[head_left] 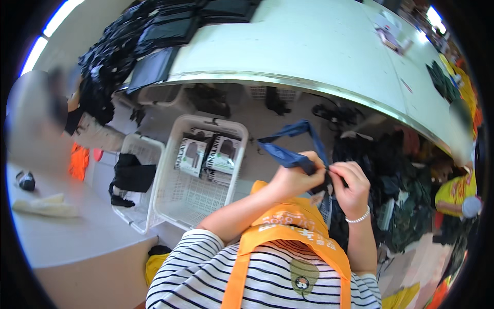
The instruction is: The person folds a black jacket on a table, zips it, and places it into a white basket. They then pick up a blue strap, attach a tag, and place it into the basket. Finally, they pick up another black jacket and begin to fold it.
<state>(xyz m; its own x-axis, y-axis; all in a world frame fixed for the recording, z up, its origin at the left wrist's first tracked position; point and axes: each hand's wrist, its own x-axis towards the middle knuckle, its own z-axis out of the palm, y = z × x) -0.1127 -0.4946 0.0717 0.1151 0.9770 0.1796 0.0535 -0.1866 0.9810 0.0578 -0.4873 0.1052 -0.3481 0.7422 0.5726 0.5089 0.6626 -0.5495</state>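
Note:
A dark blue fabric strap [292, 132], bent into a loop, stands up in front of my orange apron. My left hand [302, 177] is closed around its lower part. Close beside it, my right hand [351, 186], with a beaded bracelet at the wrist, pinches a dark end of the same fabric between thumb and forefinger. The two hands nearly touch. Below them a dark part of the fabric hangs down, mostly hidden by the fingers.
On my left stands a white plastic basket [177, 198] with several flat printed packages [224, 153]. Beside it, another white basket [139, 220] holds black cloth [135, 174]. Ahead is a pale table [303, 41] with stacked black bags [170, 28]. Dark fabric [411, 206] is heaped on my right.

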